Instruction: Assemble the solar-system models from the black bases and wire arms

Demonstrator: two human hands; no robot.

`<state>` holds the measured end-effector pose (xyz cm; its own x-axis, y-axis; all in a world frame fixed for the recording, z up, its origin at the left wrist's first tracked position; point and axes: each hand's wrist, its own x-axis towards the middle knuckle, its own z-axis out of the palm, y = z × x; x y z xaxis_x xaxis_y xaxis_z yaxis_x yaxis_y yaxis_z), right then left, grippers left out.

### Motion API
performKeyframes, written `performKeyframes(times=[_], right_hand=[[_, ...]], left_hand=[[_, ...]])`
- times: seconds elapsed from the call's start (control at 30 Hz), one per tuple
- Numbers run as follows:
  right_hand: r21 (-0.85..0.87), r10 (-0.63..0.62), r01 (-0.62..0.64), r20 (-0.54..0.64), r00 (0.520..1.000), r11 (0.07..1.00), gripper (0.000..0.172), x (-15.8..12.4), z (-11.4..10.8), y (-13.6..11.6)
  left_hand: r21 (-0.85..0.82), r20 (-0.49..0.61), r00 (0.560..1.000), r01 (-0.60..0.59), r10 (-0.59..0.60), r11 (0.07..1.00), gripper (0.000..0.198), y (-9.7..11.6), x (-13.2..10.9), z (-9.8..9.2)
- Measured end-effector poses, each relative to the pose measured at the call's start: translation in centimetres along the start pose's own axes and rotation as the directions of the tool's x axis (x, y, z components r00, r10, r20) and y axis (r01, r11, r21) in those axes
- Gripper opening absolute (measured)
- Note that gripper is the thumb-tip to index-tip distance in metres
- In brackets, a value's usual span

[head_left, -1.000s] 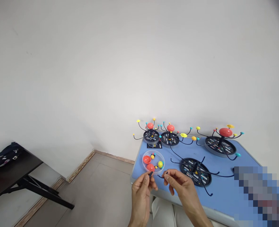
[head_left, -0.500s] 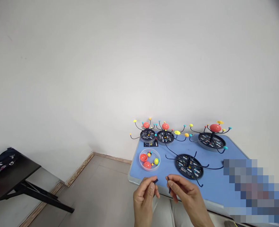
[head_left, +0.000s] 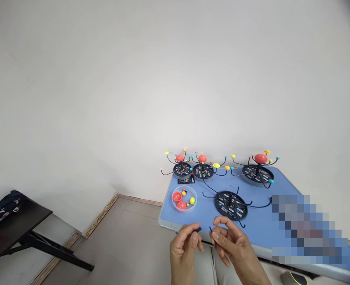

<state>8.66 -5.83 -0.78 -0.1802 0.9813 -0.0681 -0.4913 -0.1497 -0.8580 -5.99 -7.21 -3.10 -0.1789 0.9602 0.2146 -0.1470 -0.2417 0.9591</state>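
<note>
The left hand (head_left: 184, 251), at the bottom centre of the frame, pinches a short dark rod (head_left: 198, 229) between thumb and fingertips. Just beside it, the right hand (head_left: 233, 241) pinches a thin dark wire (head_left: 213, 237). Both pieces are held above the near edge of the blue table (head_left: 261, 198). Nearest on the table are a clear plastic dish (head_left: 184, 211) of red and yellow balls and a black disc base (head_left: 231, 205) with curved wires.

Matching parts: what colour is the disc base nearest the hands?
The disc base is black with small multicoloured markings; the head view shows it best.
</note>
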Motion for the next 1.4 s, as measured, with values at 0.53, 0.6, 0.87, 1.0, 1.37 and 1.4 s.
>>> performKeyframes(times=[0.53, 0.6, 0.87, 1.0, 1.37, 1.4], right_hand=[[0.134, 0.200, -0.229, 0.195, 0.960, 0.964, 0.040, -0.6, -1.1, -0.2], [0.130, 0.154, -0.176, 0.160, 0.975, 0.976, 0.037, -0.9, -0.9, -0.4], [-0.290, -0.339, 0.293, -0.124, 0.933, 0.911, 0.024, -2.7, 0.9, -0.4], [-0.449, -0.523, 0.413, -0.151, 0.839, 0.793, 0.018, -2.9, 1.3, 0.1], [-0.261, -0.371, 0.309, -0.239, 0.897, 0.915, 0.020, -3.1, -0.2, -1.2], [-0.244, -0.357, 0.301, -0.229, 0.906, 0.922, 0.021, -3.1, -0.2, -1.3]], left_hand=[[0.070, 0.236, 0.965, -0.134, 0.114, 0.989, 0.021, 2.0, -0.5, 1.9], [0.078, 0.181, 0.981, -0.084, 0.069, 0.993, 0.026, 2.0, -0.5, 2.1], [0.002, 0.020, 1.000, 0.023, -0.023, 1.000, 0.031, 1.2, -0.8, 2.9], [-0.047, 0.029, 0.999, 0.023, -0.021, 0.999, 0.030, 1.1, -1.0, 3.6], [0.176, 0.106, 0.971, -0.229, 0.212, 0.957, 0.018, 1.3, -1.6, 2.8], [0.202, 0.119, 0.968, -0.240, 0.219, 0.950, 0.019, 1.4, -1.6, 2.7]])
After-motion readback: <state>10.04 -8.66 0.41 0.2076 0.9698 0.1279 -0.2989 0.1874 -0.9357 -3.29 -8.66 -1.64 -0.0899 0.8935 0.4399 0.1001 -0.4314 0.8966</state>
